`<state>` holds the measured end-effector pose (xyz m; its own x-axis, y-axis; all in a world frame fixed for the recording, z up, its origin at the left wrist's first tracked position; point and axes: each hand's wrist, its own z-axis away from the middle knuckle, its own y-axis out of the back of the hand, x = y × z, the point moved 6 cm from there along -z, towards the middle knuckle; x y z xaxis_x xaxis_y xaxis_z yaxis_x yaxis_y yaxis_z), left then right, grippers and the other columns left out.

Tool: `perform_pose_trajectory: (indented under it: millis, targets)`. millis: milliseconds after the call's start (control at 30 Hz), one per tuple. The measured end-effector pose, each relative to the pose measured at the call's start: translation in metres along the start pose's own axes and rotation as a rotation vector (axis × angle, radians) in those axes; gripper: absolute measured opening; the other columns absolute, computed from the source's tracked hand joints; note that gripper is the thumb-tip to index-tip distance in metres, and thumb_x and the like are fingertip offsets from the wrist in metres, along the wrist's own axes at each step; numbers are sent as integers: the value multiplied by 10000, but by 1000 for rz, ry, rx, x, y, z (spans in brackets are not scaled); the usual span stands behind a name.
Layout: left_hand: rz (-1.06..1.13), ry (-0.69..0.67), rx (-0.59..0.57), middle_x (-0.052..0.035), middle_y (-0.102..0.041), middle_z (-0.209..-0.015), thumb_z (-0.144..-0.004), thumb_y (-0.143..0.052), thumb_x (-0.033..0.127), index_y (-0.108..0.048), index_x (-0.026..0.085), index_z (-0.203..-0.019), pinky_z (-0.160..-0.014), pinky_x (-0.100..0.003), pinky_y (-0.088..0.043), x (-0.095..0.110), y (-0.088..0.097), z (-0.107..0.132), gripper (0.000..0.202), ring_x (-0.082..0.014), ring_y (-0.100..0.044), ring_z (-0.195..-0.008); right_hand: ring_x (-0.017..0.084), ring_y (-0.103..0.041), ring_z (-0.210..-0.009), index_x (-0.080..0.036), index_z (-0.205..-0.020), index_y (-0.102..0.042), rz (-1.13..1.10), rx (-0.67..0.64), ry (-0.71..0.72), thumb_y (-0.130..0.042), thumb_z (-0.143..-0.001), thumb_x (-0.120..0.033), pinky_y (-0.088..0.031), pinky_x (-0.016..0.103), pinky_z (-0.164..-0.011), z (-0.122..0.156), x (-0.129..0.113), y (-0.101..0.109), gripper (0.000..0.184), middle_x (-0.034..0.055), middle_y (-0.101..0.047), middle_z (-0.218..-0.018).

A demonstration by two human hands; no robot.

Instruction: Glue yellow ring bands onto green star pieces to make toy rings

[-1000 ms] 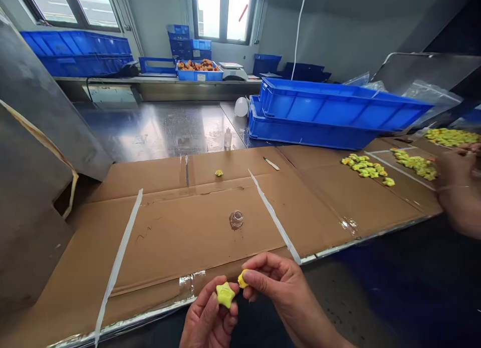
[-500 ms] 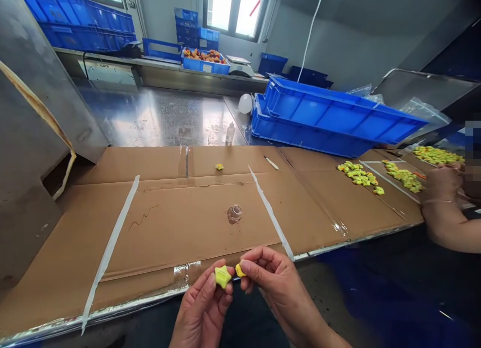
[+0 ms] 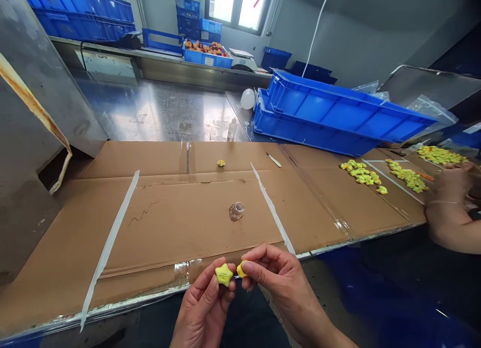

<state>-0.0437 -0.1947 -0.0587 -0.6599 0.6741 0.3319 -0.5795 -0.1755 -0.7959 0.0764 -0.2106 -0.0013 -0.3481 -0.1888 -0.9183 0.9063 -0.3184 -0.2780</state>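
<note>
At the front edge of the cardboard-covered bench, my left hand [image 3: 205,303] pinches a small yellow-green star-shaped piece [image 3: 224,275] with dark marks on its face. Right beside it, my right hand [image 3: 276,278] grips a small yellow piece [image 3: 241,270] between thumb and fingers, mostly covered by them. The two pieces are very close together; whether they touch is hard to tell. Beyond the hands, a small clear glass jar [image 3: 236,211] stands on a wet-looking spot of the cardboard [image 3: 180,213]. A small yellow figure [image 3: 221,163] lies farther back.
A white-handled knife or brush [image 3: 274,160] lies behind the jar, and a clear squeeze bottle [image 3: 232,129] stands on the metal top. Stacked blue crates [image 3: 338,107] fill the back right. Several yellow pieces [image 3: 361,172] lie at right, near another person's arm [image 3: 447,198].
Both hands keep their hold on the pieces and barely shift. The camera view has tilted slightly. The other person's hand at the right has moved a little.
</note>
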Motion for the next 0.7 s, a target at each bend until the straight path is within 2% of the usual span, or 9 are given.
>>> perform_pose_trajectory:
  millis: [167,267,400,500,633,700]
  targets:
    - [-89,-67,28,-100,-776,-862,-463,-893,138,-775,203,-826,-630,-204,-581,8,-2,1,388,-185,-716,-676,115,-609,-570,-138,-780,-676,66,56,40,-793,-733,-336,-481,193,-575,-6,-14,7,235,13,-674,-614]
    - [-179,-130,49,-98,-774,-855,-475,-890,193,-775,178,-839,-575,-225,-596,17,-1,-1,382,-191,-704,-622,121,-615,-587,-141,-790,-672,177,104,167,-776,-747,-339,-494,202,-592,-21,-37,19,228,10,-667,-622]
    - [-272,-269,42,-112,-773,-883,-484,-880,176,-768,185,-793,-460,-179,-550,33,-2,-4,329,-155,-665,-524,133,-625,-607,-152,-803,-662,412,88,353,-717,-786,-356,-516,235,-602,-50,-66,28,212,8,-658,-660]
    - [-262,-332,58,-125,-765,-938,-470,-885,172,-768,194,-806,-558,-194,-570,41,1,-4,357,-180,-698,-585,143,-625,-616,-155,-779,-682,550,39,382,-703,-780,-321,-508,244,-594,-71,-74,28,168,13,-664,-671]
    - [-248,-277,30,-133,-763,-936,-522,-870,278,-773,190,-723,-696,-263,-588,41,7,-6,240,-273,-727,-751,147,-603,-635,-182,-738,-717,780,18,467,-687,-769,-216,-456,242,-588,-84,-78,22,55,5,-675,-680]
    - [-237,-258,26,-120,-770,-909,-533,-866,277,-772,212,-726,-731,-281,-583,41,9,-6,224,-288,-723,-791,147,-588,-641,-199,-716,-725,897,28,531,-682,-760,-160,-424,247,-597,-85,-82,17,73,-3,-672,-677]
